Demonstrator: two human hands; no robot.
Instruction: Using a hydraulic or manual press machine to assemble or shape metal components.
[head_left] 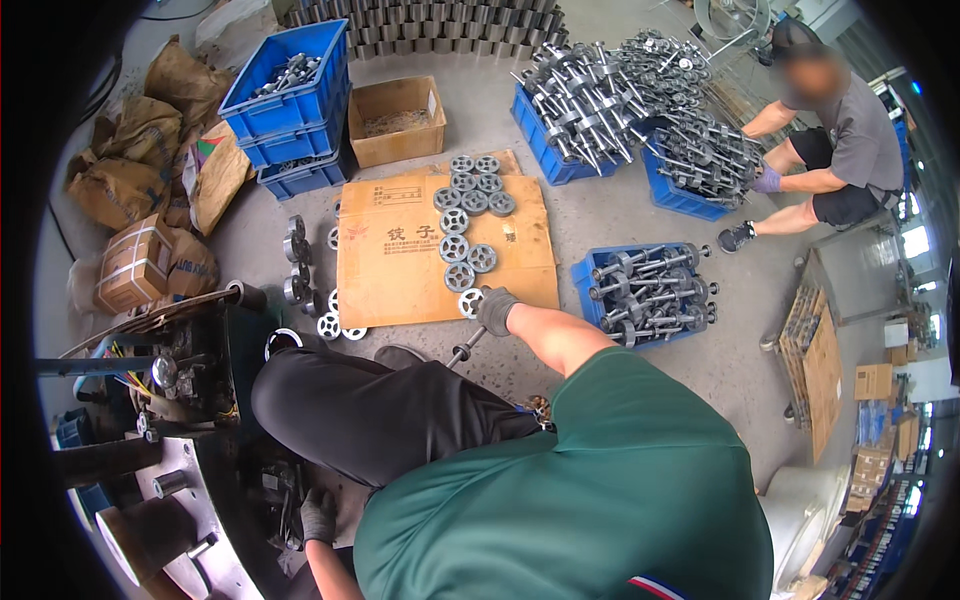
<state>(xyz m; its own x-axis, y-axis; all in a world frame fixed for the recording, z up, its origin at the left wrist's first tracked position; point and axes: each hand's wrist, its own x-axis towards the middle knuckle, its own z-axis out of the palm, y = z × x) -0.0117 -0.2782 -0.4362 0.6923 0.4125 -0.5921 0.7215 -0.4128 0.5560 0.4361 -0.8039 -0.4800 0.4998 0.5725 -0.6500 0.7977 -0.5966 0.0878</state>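
Observation:
My right hand [496,311], in a grey glove, is closed around a metal shaft [463,351] that slants down toward my knee and carries a small disc. Touching or close beside its fingers is a spoked metal wheel [470,303] at the cardboard's near edge; I cannot tell whether it is joined to the shaft. More spoked wheels [454,247] lie in a line up the flat cardboard sheet [385,260]. Low on the left, my gloved left hand [318,516] hangs beside a dark object [280,500] near the machine, its grip unclear.
Blue crates of wheeled shafts [645,295] stand on the right, and a co-worker [845,140] bends over another crate [690,198]. Stacked blue bins [290,120] and an open carton [398,150] are at the back left. A machine [170,480] borders my left side.

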